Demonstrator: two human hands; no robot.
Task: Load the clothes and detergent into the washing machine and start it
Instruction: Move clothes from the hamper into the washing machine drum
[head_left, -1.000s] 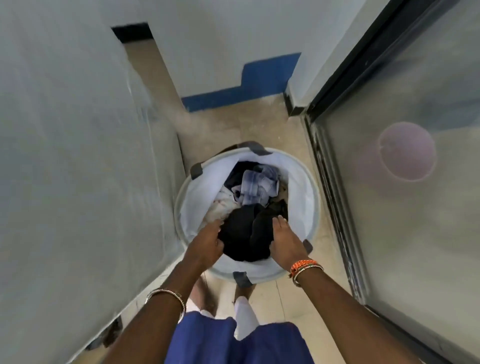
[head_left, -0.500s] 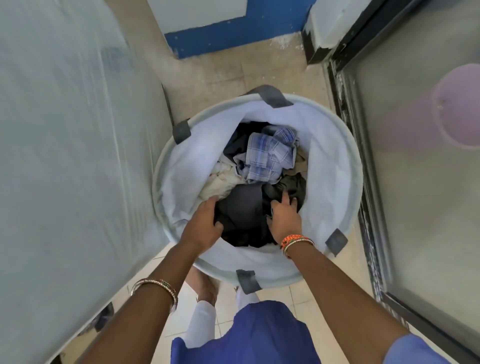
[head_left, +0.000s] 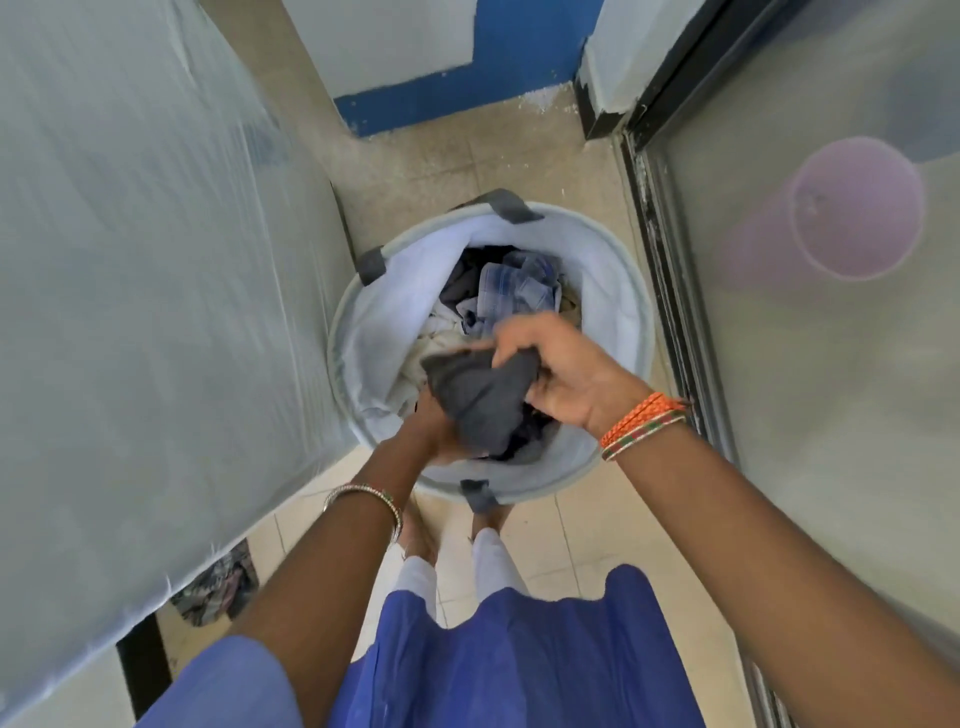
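A round pale laundry basket (head_left: 618, 291) with grey handles stands on the tiled floor below me. Inside lie a blue checked shirt (head_left: 511, 291), a cream cloth (head_left: 434, 345) and darker clothes. Both hands hold a dark grey garment (head_left: 480, 397) lifted just above the pile at the basket's near side. My left hand (head_left: 434, 431) grips it from below, partly hidden under the fabric. My right hand (head_left: 558, 371) pinches its upper edge. The washing machine is not recognisable in this view.
A large plastic-wrapped white surface (head_left: 145, 291) fills the left side, close to the basket. A frosted glass door with a dark frame (head_left: 670, 270) runs along the right, a pink round shape (head_left: 857, 208) behind it. Checked cloth (head_left: 218, 587) lies on the floor at lower left.
Both hands went from pressing into the dark clothes to closing on the grey garment and raising it above the pile. The camera has pulled back from the basket.
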